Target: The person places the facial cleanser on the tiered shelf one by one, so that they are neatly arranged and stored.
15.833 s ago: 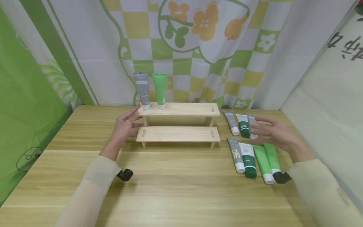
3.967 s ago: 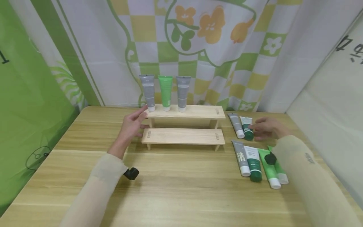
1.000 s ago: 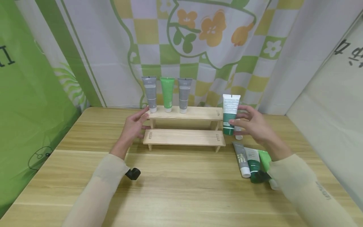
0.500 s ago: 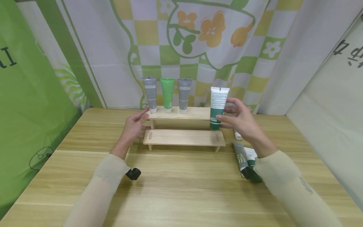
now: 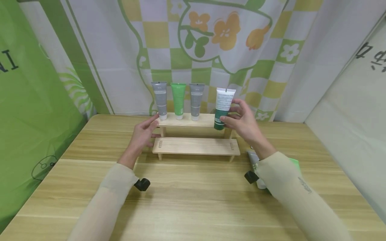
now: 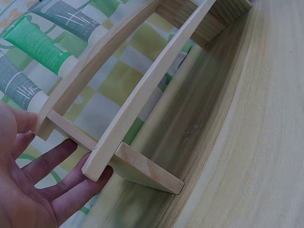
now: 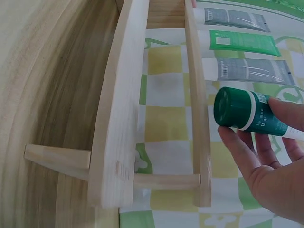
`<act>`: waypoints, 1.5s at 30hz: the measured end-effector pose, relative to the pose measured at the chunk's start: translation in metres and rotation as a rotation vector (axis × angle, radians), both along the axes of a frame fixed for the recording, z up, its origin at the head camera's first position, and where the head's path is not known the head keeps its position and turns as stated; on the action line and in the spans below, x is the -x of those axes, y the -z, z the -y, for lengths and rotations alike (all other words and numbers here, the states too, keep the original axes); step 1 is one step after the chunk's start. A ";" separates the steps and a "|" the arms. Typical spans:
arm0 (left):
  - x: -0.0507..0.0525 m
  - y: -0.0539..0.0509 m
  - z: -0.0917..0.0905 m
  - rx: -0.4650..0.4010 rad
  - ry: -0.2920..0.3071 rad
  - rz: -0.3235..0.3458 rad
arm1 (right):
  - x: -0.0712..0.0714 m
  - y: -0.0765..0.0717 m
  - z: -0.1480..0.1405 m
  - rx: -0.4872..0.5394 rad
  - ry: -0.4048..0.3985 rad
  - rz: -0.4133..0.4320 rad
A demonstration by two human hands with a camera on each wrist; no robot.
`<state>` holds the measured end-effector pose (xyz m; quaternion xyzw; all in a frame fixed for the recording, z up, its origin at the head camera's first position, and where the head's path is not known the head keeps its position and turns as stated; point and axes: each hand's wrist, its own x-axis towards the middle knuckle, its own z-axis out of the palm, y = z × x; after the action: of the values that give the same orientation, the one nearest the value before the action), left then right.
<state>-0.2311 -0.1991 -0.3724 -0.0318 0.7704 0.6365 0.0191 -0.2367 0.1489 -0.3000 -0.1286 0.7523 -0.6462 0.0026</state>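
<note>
My right hand point(image 5: 242, 122) pinches a white-and-dark-green squeeze tube point(image 5: 224, 100), cap down, near the right part of the top plank. In the right wrist view, a narrow gap shows between its green cap point(image 7: 230, 108) and the plank. At the left end of the two-tier wooden shelf point(image 5: 196, 145), my left hand point(image 5: 142, 134) grips the top plank between thumb and index finger; its other fingers touch the lower plank's end. On the top tier stand a grey tube point(image 5: 161, 100), a green tube point(image 5: 178, 100) and another grey tube point(image 5: 196, 100), caps down.
Right of the shelf, a grey tube point(image 5: 254, 160) and a green tube point(image 5: 295, 163) lie on the wooden table point(image 5: 187, 201), partly hidden by the right sleeve. A patterned curtain point(image 5: 211, 73) hangs behind the shelf. A green cloth point(image 5: 27, 117) is at the left.
The right hand took the white-and-green tube from the table and brought it left and up to the top tier. Earlier, a second grey tube joined that tier. The left hand stays at the shelf.
</note>
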 end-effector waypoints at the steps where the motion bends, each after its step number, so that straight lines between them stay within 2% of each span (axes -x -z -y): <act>1: 0.000 0.000 0.000 -0.001 0.001 0.002 | 0.002 0.000 0.002 -0.001 0.002 -0.008; 11: -0.003 -0.003 0.001 0.005 -0.002 -0.008 | 0.021 0.002 0.019 -0.023 0.034 -0.027; 19: -0.004 -0.003 0.000 -0.004 0.008 -0.011 | 0.032 0.007 0.027 -0.024 0.044 -0.088; 32: -0.002 0.000 0.000 -0.009 0.005 -0.009 | 0.037 0.012 0.034 -0.012 0.054 -0.095; 45: -0.001 0.001 0.001 -0.001 0.010 -0.016 | 0.039 0.015 0.029 -0.025 0.010 -0.115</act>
<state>-0.2301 -0.1996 -0.3729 -0.0226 0.7704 0.6369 0.0161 -0.2759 0.1194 -0.3148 -0.1616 0.7597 -0.6285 -0.0422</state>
